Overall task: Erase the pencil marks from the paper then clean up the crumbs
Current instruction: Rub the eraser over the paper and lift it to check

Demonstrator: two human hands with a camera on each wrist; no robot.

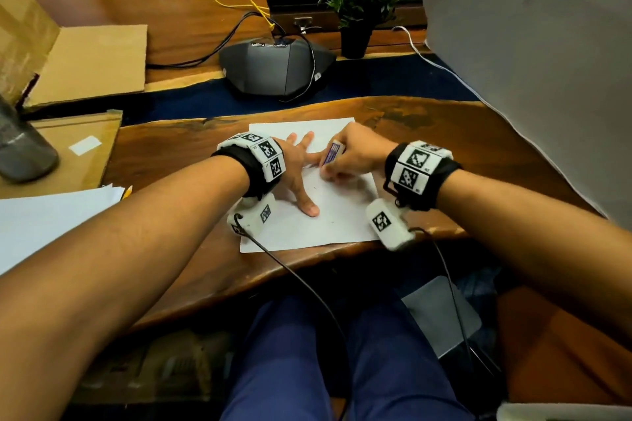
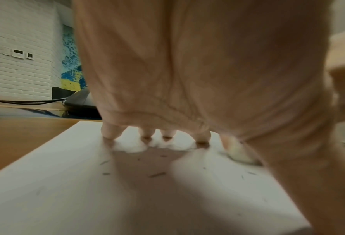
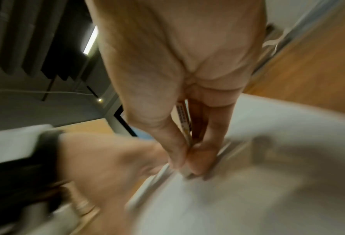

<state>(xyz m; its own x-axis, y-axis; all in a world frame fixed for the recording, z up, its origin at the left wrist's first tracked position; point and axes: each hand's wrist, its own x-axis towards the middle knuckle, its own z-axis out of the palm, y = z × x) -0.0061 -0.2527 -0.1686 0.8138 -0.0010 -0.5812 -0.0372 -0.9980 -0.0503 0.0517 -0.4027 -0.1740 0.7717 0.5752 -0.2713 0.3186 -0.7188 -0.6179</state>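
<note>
Paper (image 1: 328,215) lies on the near part of the wooden desk (image 1: 164,154). The left hand (image 1: 295,171) is spread flat on it, fingers (image 2: 109,132) pressing down, I think to stop the sheet from sliding or wrinkling. Just right of this hand, the right hand (image 1: 355,155) pinches an eraser (image 1: 332,154) and holds it steep, so its lower end rubs the sheet. Dark crumbs (image 2: 157,174) are scattered on the sheet under the left palm. By my judgement erasing is not finished, and the cleaning comes after.
</note>
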